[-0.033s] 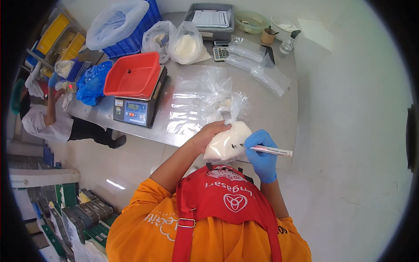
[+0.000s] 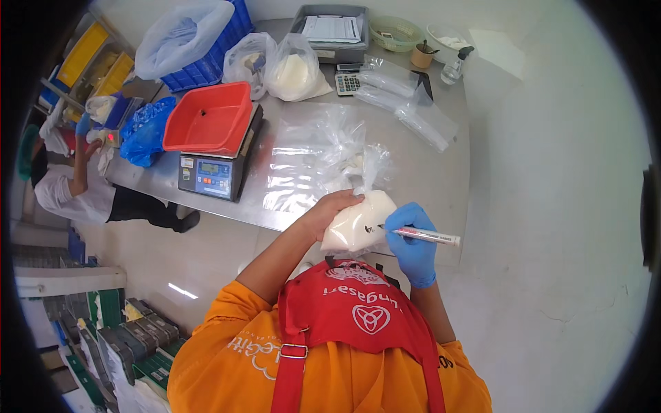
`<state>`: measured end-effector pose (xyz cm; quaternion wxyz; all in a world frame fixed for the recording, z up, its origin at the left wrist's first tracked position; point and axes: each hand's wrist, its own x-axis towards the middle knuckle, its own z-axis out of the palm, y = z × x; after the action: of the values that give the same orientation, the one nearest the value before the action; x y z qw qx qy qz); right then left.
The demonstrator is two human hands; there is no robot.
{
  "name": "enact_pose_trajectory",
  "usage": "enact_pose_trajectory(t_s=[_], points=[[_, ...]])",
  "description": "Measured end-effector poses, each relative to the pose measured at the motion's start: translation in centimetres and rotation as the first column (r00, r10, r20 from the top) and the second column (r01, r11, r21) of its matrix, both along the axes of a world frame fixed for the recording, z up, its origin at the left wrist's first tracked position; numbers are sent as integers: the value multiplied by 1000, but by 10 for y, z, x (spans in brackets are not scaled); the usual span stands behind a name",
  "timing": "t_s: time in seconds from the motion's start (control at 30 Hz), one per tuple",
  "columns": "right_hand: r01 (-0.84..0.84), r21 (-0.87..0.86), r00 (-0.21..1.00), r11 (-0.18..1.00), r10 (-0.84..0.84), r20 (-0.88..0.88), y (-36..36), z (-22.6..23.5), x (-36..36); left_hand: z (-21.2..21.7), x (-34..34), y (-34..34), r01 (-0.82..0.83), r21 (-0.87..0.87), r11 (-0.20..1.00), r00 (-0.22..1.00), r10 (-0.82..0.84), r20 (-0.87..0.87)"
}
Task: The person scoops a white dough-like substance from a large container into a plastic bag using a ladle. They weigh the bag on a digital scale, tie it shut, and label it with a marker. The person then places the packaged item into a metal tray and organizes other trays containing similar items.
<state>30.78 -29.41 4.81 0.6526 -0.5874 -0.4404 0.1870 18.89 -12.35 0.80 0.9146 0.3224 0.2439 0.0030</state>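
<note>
The bare left hand (image 2: 330, 210) is wrapped around the top of a small bag of white powder (image 2: 357, 224), held up at the near edge of the steel table (image 2: 441, 172). The blue-gloved right hand (image 2: 411, 241), just right of it, pinches a marker (image 2: 423, 235), tip touching the bag's face.

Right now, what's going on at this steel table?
A person in an orange shirt and red apron holds a clear bag of white powder in the bare left hand and presses a marker pen to it with the blue-gloved right hand; a dark mark shows on the bag. On the steel table lie empty clear bags beside a scale with a red tray.
</note>
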Motion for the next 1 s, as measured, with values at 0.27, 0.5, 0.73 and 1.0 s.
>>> enact_pose_trajectory(t_s=[0.27, 0.5, 0.73, 1.0], points=[[0, 25, 990, 1000, 3, -140, -3, -4, 2, 10, -2, 2, 8, -12, 1000, 1000, -7, 15], [-69, 17, 990, 997, 71, -125, -4, -7, 9, 3, -2, 6, -24, -30, 999, 1000, 24, 8], [5, 22, 990, 1000, -2, -144, 1, -4, 4, 1, -2, 10, -9, -43, 999, 1000, 10, 16], [-55, 24, 990, 998, 58, -132, -5, -6, 7, -4, 3, 11, 39, -33, 999, 998, -38, 45]])
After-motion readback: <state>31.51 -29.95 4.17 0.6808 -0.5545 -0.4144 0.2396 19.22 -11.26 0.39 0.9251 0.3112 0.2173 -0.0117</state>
